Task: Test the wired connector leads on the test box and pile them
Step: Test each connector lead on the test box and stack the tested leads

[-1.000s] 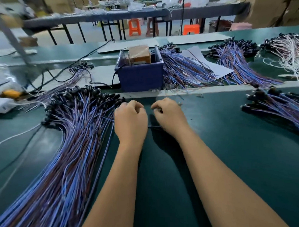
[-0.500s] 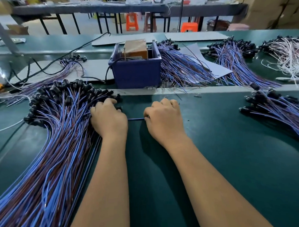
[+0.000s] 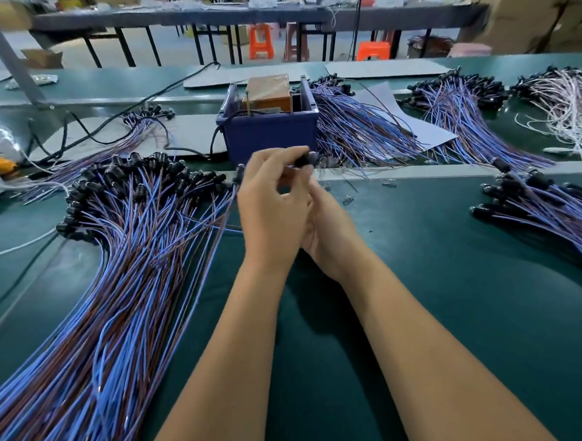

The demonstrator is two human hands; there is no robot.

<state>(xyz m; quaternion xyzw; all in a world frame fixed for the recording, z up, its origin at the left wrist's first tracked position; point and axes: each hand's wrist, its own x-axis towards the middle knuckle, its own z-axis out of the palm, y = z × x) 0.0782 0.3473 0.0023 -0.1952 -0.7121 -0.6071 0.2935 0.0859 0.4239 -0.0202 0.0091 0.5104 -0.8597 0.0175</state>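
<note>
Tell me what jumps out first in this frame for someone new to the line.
The big fan of blue and brown leads with black connectors sprawls across the green mat on the left. At centre, the left hand pinches a black connector in front of the blue test box, the right hand tucked just behind it. Smaller lead piles lie right of the box and at the mat's right edge.

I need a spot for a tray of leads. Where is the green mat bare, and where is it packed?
Bare green mat lies between the right hand and the right-side lead pile, running down toward the viewer. The big lead pile crowds the left; bundles flank the blue test box behind.
</note>
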